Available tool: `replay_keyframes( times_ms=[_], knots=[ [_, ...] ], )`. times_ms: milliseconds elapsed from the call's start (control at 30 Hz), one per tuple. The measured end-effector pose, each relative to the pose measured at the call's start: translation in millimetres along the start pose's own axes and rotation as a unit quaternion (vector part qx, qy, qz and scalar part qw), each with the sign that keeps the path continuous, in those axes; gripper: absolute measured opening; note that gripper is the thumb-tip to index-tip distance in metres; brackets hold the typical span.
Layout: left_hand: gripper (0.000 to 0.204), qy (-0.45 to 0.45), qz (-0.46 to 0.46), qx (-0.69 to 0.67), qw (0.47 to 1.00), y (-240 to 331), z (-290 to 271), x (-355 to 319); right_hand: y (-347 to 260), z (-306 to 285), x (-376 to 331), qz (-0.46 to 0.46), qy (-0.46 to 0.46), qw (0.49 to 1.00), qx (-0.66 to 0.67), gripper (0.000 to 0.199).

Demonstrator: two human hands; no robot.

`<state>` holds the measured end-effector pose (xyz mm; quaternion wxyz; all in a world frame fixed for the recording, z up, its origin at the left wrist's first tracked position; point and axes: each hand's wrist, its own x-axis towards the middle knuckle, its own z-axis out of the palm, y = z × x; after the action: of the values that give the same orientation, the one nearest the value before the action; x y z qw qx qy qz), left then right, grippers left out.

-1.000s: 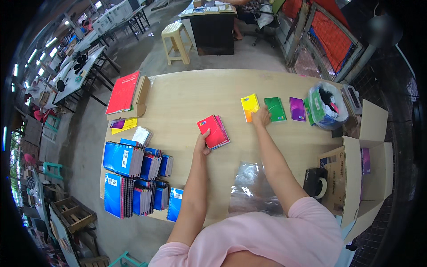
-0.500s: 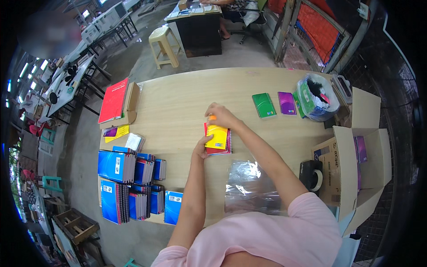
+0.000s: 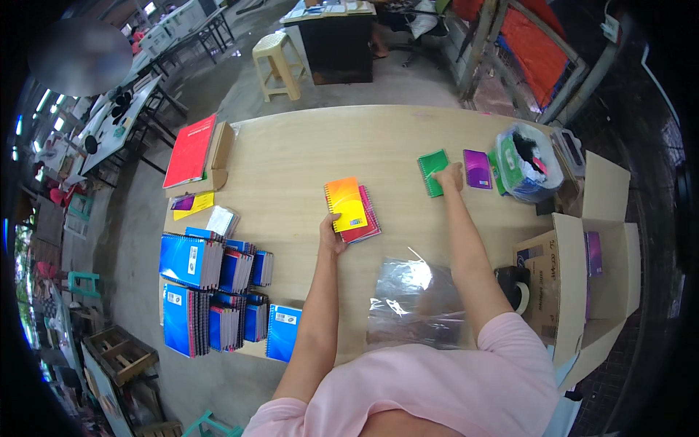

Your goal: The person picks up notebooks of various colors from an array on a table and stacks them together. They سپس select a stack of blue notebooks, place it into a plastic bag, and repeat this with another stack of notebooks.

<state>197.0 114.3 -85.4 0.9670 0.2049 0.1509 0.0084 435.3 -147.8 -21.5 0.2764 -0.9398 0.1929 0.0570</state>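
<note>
My left hand [image 3: 333, 234] is closed on the lower left side of a small yellow-orange spiral notebook [image 3: 345, 204]. A red spiral notebook [image 3: 369, 222] lies beneath it, turned at an angle and showing along the right and bottom. My right hand [image 3: 449, 177] is at the right edge of a green spiral notebook [image 3: 431, 166], its thumb across the cover and its fingers partly hidden. Just to the right of that hand lies a purple notebook [image 3: 477, 169]. Clear plastic sheets or bags [image 3: 415, 306] lie flat on the table between my forearms.
Stacks of blue spiral notebooks [image 3: 186, 260] stand at the left, near a red book [image 3: 191, 151] on cardboard. At the right are a filled plastic tub [image 3: 528, 171], a tape dispenser [image 3: 512, 285] and an open cardboard box [image 3: 569, 280]. A stool [image 3: 278, 67] stands beyond the table.
My right hand has left the yellow notebook and moved right to the green one. The yellow notebook has shifted up and left over the red one, which now lies more tilted.
</note>
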Motion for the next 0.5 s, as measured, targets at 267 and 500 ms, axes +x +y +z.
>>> replay_keyframes(
  times_ms=[267,500],
  knots=[
    [0.057,-0.019,0.013,0.003,1.0,-27,34,-13,10,28,-126,-0.183,-0.231,0.881,0.37,0.038],
    [0.044,0.014,-0.052,0.072,0.996,-38,42,-14,68,10,-3,-0.165,0.2,0.961,0.098,0.054]
  ],
)
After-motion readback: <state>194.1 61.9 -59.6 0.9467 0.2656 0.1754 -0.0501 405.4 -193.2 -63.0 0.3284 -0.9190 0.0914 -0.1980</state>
